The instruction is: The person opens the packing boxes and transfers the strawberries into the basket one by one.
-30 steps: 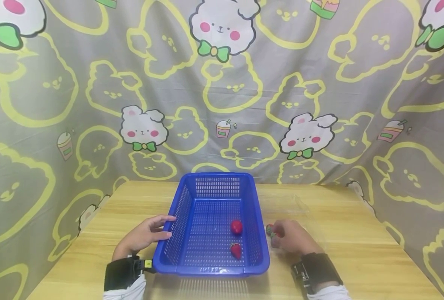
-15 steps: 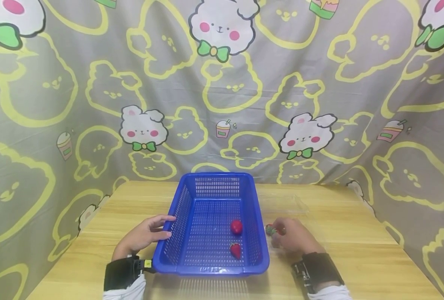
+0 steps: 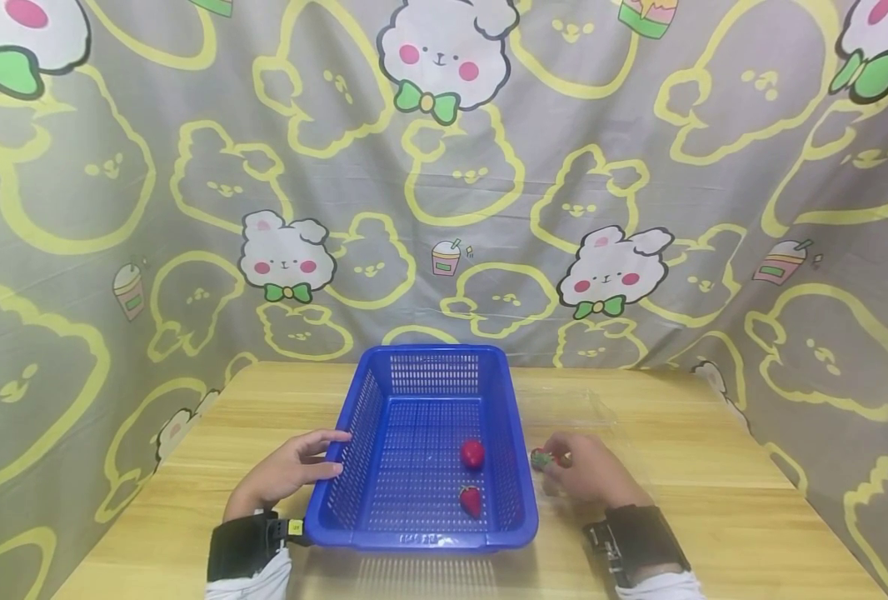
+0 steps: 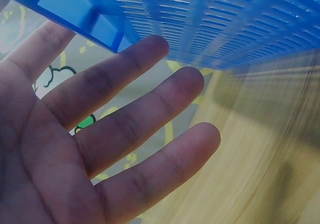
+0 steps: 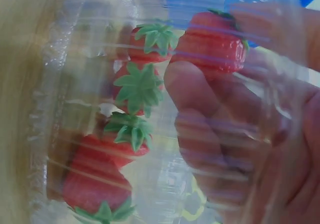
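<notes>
My left hand (image 3: 297, 465) is at the left rim of a blue plastic basket (image 3: 339, 533), fingers spread; in the left wrist view several fingers (image 4: 145, 114) stretch out straight below the rim. Two red strawberries (image 3: 471, 454) lie inside the basket, toward its right. To the right of the basket, my right hand (image 3: 582, 471) reaches into a clear plastic box (image 3: 564, 408). In the right wrist view, seen through the plastic, its fingers pinch a strawberry (image 5: 212, 43). Several more strawberries (image 5: 97, 176) with green leaves lie in the box beside the fingers.
The wooden table (image 3: 729, 500) carries the basket and the box. A grey patterned curtain (image 3: 444, 192) encloses the back and both sides. The basket's right wall stands close to the clear box.
My right hand has shifted very slightly among the strawberries in the box, with more of a green-leaved one now showing. The left hand and the basket have stayed put.
</notes>
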`<state>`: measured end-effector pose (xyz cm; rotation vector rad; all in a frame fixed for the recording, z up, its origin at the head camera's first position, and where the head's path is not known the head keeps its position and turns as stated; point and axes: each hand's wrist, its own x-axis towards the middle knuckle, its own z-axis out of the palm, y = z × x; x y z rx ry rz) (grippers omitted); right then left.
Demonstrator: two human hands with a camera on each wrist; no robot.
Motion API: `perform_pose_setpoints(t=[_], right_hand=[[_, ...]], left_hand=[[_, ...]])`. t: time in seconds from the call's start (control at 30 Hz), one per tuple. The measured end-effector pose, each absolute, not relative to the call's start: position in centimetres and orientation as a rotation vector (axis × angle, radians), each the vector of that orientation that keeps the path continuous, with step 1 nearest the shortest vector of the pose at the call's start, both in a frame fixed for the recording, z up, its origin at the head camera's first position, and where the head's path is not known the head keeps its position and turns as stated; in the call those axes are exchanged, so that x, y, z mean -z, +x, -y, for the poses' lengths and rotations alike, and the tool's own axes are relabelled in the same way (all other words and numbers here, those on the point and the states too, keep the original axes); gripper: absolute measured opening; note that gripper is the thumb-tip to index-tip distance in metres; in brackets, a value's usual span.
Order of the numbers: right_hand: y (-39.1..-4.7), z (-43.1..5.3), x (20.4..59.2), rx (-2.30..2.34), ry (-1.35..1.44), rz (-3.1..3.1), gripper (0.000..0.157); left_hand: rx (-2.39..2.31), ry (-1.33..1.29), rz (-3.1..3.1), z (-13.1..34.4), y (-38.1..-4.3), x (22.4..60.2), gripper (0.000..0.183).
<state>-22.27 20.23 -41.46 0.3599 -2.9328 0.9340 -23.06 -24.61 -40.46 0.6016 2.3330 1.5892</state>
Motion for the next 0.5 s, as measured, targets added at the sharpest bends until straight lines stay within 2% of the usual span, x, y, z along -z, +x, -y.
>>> perform_pose_setpoints(t=[0.5], right_hand=[[-22.1,-20.11,40.81,-0.92,0.354,2.91,0.014]], left_hand=[[-1.593,0.61,-2.327,24.75,-23.1,40.6,0.052]])
